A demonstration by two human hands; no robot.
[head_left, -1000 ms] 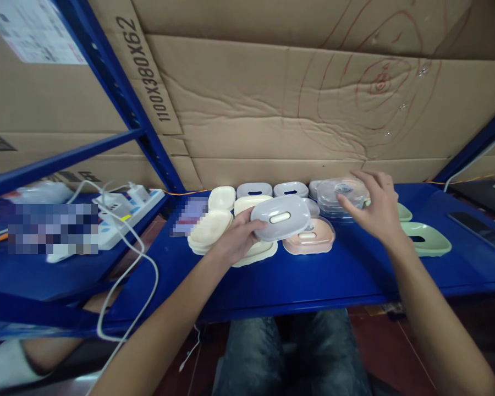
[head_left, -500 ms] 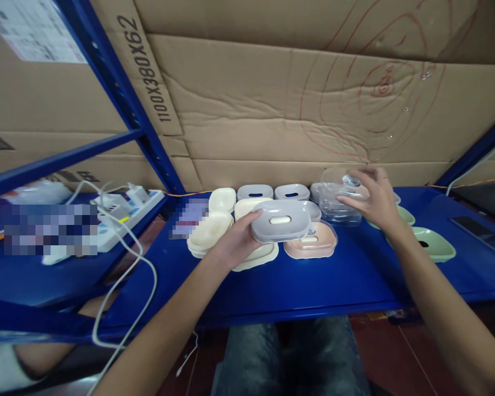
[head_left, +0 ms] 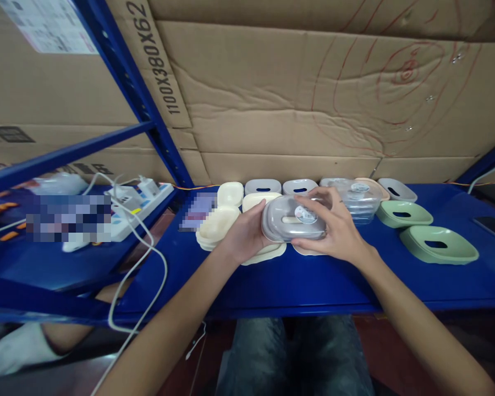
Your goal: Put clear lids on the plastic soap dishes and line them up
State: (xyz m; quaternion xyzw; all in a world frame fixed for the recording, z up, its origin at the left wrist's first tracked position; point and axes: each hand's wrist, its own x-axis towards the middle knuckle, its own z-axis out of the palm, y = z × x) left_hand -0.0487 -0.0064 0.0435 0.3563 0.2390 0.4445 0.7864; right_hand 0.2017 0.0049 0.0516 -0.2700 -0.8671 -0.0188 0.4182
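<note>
So the gray dish (head_left: pixel 269 223) is up in the air over the middle of the shelf, and the left hand (head_left: pixel 244 234) grips its left end. Right hand (head_left: pixel 340 225) is wrapped round the clear cover (head_left: pixel 289 207), thumb low, fingers up top. Progress-wise, the cover sits over the dish and looks roughly lined up, but I can't tell if it's fully seated, so I'd call this pair nearly together. As for what's left, two green trays (head_left: pixel 439 246) on the right have no cover on, same with the gray trays (head_left: pixel 263 187) along the back. There's a pile of clear covers (head_left: pixel 361 204) just behind the right hand.

Around that: cream pieces (head_left: pixel 218 224) crowd the left hand, and a pinkish piece (head_left: pixel 309 250) is mostly hidden below the held pair. Off left, a power strip (head_left: pixel 126 220) with a loopy white cable (head_left: pixel 161 269) near the left forearm, plus someone else's arm (head_left: pixel 72 330) at lower left. Cardboard (head_left: pixel 247 99) walls off the back. Honestly nothing seems to block the hands, it's just a bit cramped on the cream side
</note>
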